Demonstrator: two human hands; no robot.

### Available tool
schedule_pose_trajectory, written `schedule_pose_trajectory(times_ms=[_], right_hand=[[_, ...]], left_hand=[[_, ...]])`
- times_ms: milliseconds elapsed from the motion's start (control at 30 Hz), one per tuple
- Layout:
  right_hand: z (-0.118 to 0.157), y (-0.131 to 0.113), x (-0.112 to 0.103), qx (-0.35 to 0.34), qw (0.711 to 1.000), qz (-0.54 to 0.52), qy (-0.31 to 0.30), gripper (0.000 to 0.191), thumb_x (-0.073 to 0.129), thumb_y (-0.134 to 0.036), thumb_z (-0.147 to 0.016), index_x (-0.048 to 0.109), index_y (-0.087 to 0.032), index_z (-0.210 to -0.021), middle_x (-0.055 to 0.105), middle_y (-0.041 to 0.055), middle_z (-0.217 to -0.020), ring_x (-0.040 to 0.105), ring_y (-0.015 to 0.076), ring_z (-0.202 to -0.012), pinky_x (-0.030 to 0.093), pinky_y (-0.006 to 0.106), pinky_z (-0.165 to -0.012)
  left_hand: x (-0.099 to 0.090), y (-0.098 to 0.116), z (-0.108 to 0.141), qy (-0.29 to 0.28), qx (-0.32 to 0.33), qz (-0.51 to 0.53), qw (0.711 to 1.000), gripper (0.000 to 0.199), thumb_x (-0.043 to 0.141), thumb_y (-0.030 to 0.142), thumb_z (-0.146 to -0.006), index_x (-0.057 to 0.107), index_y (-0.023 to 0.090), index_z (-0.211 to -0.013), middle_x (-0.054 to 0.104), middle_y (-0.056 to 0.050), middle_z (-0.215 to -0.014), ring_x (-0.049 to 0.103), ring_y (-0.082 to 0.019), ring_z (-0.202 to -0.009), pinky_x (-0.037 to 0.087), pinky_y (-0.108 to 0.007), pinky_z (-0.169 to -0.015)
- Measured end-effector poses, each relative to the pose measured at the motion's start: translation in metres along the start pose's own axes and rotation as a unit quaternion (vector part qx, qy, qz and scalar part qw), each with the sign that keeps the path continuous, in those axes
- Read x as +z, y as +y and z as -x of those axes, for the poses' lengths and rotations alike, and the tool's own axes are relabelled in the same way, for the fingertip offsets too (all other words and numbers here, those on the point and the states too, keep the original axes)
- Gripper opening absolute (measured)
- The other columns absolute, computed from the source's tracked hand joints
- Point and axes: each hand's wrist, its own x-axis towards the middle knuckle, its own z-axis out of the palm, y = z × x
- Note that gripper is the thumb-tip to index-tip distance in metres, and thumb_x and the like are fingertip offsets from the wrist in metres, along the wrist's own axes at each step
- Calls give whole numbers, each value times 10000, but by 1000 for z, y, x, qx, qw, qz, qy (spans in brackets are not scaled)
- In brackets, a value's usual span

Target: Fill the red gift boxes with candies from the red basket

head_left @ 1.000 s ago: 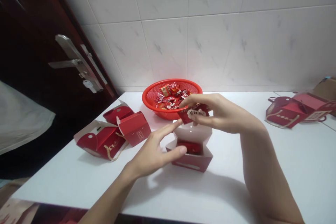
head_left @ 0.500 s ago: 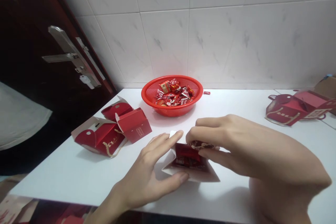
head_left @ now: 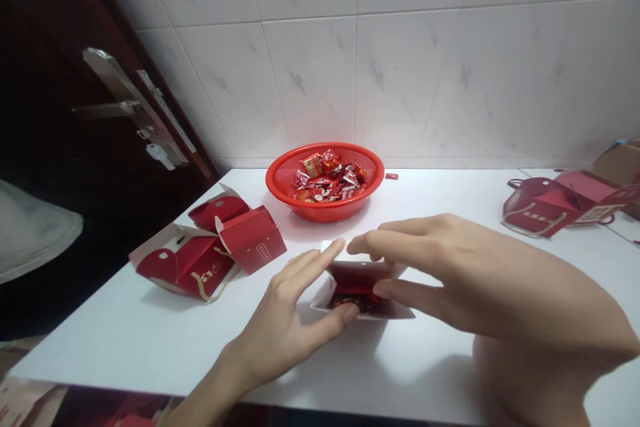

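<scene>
An open red paper gift box [head_left: 357,273] with pale flaps stands between my hands near the front of the table. Wrapped candies [head_left: 369,307] lie dimly visible at its bottom. At the box's left side, my left hand [head_left: 295,310] has its index finger along the back flap and its thumb on the front edge, holding it. Over the right side arches my right hand [head_left: 440,273], fingers and thumb spread, with nothing seen between them. Behind the box, a red plastic basket [head_left: 325,210] holds several candies in shiny red wrappers.
Several red gift boxes [head_left: 193,263] with rope handles stand on the left, and more red boxes [head_left: 537,203] are at the right. One small red packet [head_left: 391,176] lies beside the basket. Behind rises a tiled wall [head_left: 410,80]; a dark door [head_left: 40,113] is at left.
My right hand has let go of a dark red wrapped candy over the box, and its fingers have spread. My left thumb now rests on the box's front edge.
</scene>
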Motion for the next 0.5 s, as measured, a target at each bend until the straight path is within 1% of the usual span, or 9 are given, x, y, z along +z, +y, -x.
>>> schedule_pose_trajectory(times_ms=[133,233,300,400,500], right_hand=[[5,11,-7,1,999,9,51,177,579,-288,-971,673,-241,-1113,734,20,-899,687,160,-751,496,254,-667],[8,27,-12,30,995,6,90,268,600,-374,-961,661,-231,-1179,739,39,-951,700,178,-795,534,285,-702],[9,40,-15,58,993,-11,103,354,612,-422,-944,646,-212,-1228,739,65,-986,704,199,-820,558,318,-718],[6,59,-16,112,988,-51,94,500,627,-501,-909,606,-201,-1309,731,104,-1067,709,238,-885,586,369,-738],[0,77,-7,159,981,-88,60,650,666,-565,-856,547,-214,-1390,701,134,-1175,699,274,-978,600,395,-758]], left_hand=[[6,-12,-20,20,-42,43,998,615,653,525,-880,564,255,-1425,619,-77,-1407,543,-315,-1332,477,-428,-1088],[9,-18,-40,27,-82,92,992,590,610,563,-899,599,239,-1392,659,-69,-1355,595,-302,-1274,510,-410,-1048],[11,-21,-50,35,-90,115,989,567,603,568,-902,631,230,-1356,677,-66,-1328,623,-297,-1234,536,-394,-1006],[15,-25,-62,50,-71,124,988,512,601,553,-908,682,218,-1287,685,-64,-1316,621,-286,-1238,510,-381,-1036],[19,-32,-73,65,-43,113,991,475,593,536,-914,706,200,-1231,710,-73,-1271,636,-274,-1212,486,-376,-1054]])
